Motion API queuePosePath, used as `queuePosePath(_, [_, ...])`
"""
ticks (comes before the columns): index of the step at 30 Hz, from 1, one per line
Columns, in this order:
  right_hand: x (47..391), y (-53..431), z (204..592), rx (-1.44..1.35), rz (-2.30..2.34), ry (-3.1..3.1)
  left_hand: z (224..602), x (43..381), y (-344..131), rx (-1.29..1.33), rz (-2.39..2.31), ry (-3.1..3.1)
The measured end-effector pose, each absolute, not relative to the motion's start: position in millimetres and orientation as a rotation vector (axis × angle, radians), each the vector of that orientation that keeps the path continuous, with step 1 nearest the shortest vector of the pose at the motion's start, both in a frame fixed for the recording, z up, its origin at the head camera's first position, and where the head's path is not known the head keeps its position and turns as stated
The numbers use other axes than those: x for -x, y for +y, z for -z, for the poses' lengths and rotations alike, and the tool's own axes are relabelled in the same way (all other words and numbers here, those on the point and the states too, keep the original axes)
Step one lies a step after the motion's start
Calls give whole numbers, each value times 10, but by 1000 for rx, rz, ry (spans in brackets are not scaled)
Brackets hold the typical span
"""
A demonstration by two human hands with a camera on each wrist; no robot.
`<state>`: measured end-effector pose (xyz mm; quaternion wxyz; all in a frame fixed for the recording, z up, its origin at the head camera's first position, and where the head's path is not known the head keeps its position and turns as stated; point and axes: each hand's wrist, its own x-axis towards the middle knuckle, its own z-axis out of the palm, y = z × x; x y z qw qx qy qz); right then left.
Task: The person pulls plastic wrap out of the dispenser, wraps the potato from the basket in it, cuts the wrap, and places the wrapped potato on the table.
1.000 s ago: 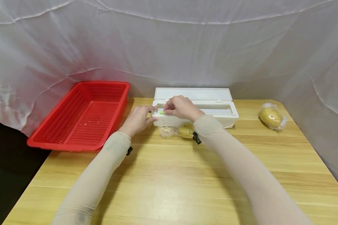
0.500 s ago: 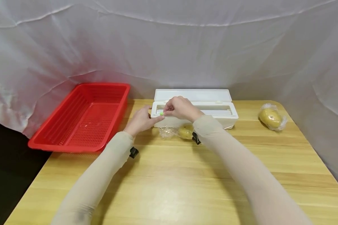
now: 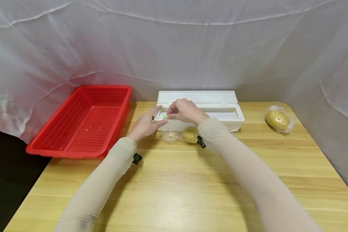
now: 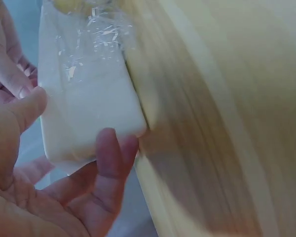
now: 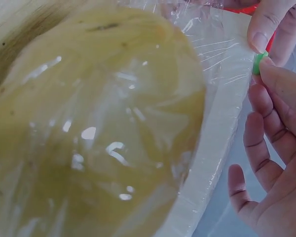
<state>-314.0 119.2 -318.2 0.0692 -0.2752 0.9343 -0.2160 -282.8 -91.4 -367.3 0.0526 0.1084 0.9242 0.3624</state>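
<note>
A white cling film dispenser (image 3: 223,124) stands at the back of the table, lid raised. My left hand (image 3: 143,126) grips its left end; in the left wrist view the fingers (image 4: 108,155) curl round the end and the thumb lies along the top edge. My right hand (image 3: 187,111) pinches the small green slider (image 5: 258,63) on the front edge, close beside the left thumb. Clear film (image 4: 96,47) hangs down the front face. It runs to a yellow potato (image 3: 189,135) wrapped in film, lying before the box and partly hidden by the right wrist.
A red plastic basket (image 3: 71,153) stands on the left, overhanging the table's edge. A second film-wrapped potato (image 3: 277,120) lies at the back right. Behind the table hangs a pale grey cloth (image 3: 174,51).
My left thumb has moved right along the front edge, up to the slider, and the left fingers have shifted on the box's end. The right hand holds its place.
</note>
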Motion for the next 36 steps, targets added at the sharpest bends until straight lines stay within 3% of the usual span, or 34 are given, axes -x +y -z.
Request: queuePosePath(36, [3116,1217,3184,831,688,2819,3742,2807,-926,-603,-902,3133])
